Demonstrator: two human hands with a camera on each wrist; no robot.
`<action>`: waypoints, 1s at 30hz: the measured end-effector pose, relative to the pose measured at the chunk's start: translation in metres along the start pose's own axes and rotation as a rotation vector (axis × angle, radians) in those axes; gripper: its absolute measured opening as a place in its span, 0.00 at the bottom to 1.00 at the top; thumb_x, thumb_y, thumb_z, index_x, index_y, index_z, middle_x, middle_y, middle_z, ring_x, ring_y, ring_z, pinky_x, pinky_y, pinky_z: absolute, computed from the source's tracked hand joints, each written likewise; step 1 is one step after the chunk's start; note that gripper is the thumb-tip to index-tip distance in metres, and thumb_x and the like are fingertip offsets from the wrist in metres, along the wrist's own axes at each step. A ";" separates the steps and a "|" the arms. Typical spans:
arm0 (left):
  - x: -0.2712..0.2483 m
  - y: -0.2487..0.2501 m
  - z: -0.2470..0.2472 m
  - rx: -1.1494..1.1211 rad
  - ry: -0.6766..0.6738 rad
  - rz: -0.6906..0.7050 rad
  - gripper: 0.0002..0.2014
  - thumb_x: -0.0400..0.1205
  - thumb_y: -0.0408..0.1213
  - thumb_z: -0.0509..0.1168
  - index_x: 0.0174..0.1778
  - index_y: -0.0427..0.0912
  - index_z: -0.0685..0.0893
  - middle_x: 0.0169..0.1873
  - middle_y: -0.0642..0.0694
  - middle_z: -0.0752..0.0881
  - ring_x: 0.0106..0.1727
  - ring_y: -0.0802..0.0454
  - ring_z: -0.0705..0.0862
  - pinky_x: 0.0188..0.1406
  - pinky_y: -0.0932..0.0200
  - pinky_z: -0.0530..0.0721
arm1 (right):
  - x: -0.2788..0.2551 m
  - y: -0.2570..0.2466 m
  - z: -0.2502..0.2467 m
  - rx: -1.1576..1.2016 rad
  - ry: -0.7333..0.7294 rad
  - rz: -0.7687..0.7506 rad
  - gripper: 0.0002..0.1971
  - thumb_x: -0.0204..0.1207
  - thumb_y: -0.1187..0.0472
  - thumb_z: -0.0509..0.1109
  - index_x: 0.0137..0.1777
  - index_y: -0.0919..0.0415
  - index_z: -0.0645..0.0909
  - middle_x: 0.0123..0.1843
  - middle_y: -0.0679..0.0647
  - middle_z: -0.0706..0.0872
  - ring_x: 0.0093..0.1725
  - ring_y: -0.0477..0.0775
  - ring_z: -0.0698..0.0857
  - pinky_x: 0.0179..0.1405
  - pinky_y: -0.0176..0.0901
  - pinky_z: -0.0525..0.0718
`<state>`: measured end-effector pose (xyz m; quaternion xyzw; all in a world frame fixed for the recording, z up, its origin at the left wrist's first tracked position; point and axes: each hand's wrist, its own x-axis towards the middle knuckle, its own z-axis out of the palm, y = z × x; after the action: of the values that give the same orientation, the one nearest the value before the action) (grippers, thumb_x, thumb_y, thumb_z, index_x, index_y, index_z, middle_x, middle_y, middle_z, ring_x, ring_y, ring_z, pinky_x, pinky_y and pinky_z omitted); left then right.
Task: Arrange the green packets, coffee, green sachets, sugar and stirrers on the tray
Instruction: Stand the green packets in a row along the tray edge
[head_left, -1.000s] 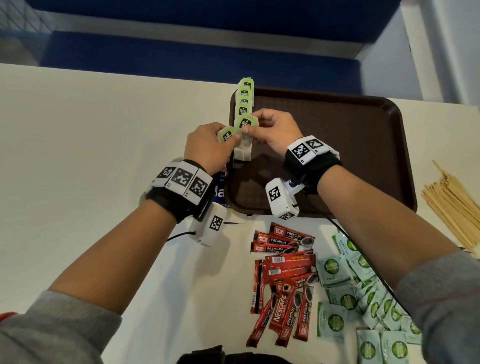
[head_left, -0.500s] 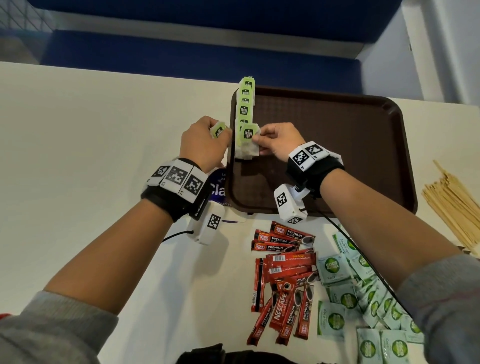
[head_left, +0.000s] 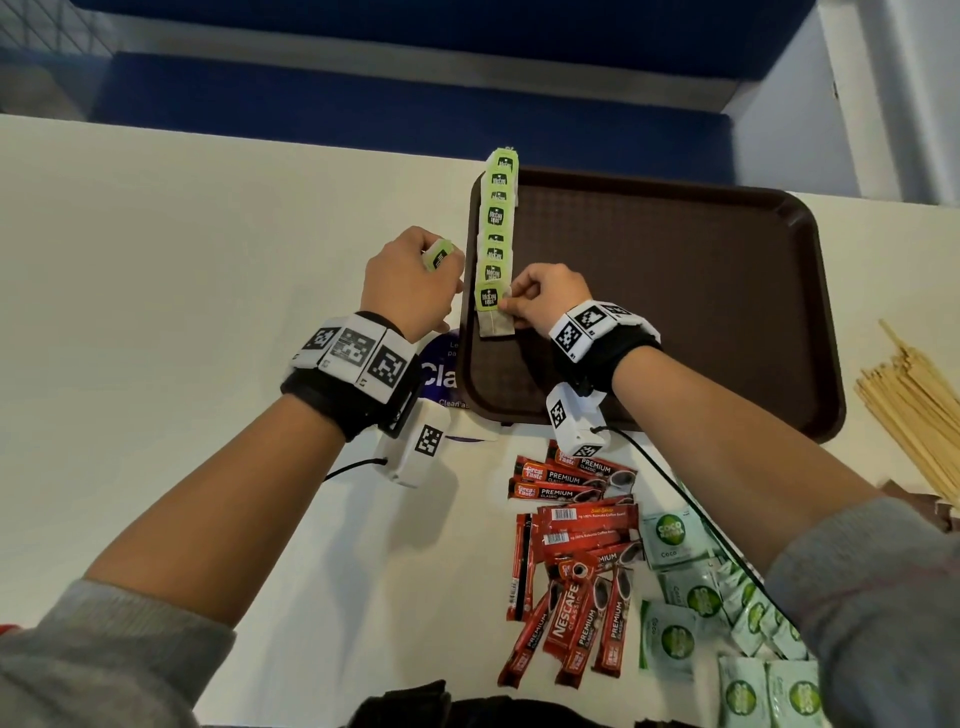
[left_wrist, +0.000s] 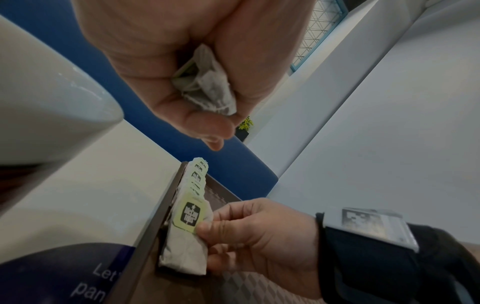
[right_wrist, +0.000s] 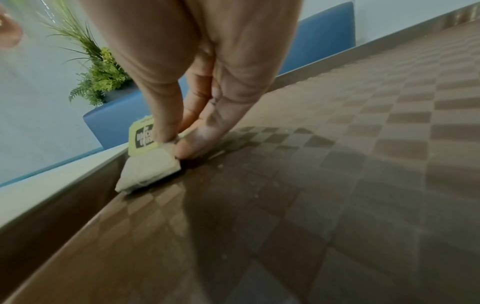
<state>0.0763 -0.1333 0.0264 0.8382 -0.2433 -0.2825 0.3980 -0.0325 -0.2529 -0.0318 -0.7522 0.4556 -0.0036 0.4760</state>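
Observation:
A row of several green-tagged tea bags (head_left: 496, 223) runs along the left edge of the brown tray (head_left: 675, 291). My right hand (head_left: 540, 304) pinches the nearest tea bag (head_left: 492, 312) (left_wrist: 187, 232) (right_wrist: 148, 162) at the near end of that row, with the bag lying on the tray floor. My left hand (head_left: 410, 283) hovers just left of the tray and grips another green-tagged tea bag (head_left: 438, 254) (left_wrist: 207, 90) in its curled fingers. Red coffee sticks (head_left: 571, 561), green sachets (head_left: 727, 623) and wooden stirrers (head_left: 914, 405) lie on the table.
The tray sits at the far side of the white table (head_left: 182, 312), against a blue bench (head_left: 363, 109). A purple printed card (head_left: 439, 374) lies partly under the tray's near left corner. Most of the tray floor right of the row is bare.
My right hand took a tea bag from beside the left hand and lowered it onto the tray at the near end of the row. My left hand moved left, away from it.

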 end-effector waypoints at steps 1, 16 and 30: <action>0.000 0.000 0.000 0.001 0.000 0.000 0.06 0.82 0.40 0.61 0.52 0.44 0.78 0.39 0.47 0.88 0.28 0.57 0.83 0.23 0.62 0.84 | 0.000 -0.001 0.000 0.012 0.001 0.008 0.06 0.72 0.64 0.76 0.43 0.59 0.81 0.32 0.47 0.81 0.30 0.43 0.84 0.36 0.32 0.87; -0.002 -0.002 0.003 0.060 -0.011 0.026 0.10 0.81 0.44 0.64 0.53 0.43 0.80 0.46 0.43 0.88 0.42 0.44 0.88 0.36 0.49 0.90 | 0.000 0.001 0.005 0.036 0.045 0.061 0.17 0.66 0.61 0.81 0.48 0.58 0.76 0.36 0.48 0.81 0.30 0.45 0.84 0.37 0.40 0.89; -0.012 -0.002 0.013 -0.038 -0.111 0.030 0.19 0.78 0.39 0.71 0.61 0.48 0.72 0.38 0.54 0.77 0.31 0.54 0.84 0.23 0.65 0.86 | -0.021 -0.037 -0.015 0.131 -0.139 -0.311 0.10 0.70 0.52 0.77 0.41 0.59 0.86 0.41 0.60 0.88 0.41 0.50 0.83 0.50 0.52 0.85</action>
<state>0.0591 -0.1317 0.0217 0.8099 -0.2718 -0.3270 0.4041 -0.0262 -0.2439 0.0119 -0.7794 0.2984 -0.0550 0.5482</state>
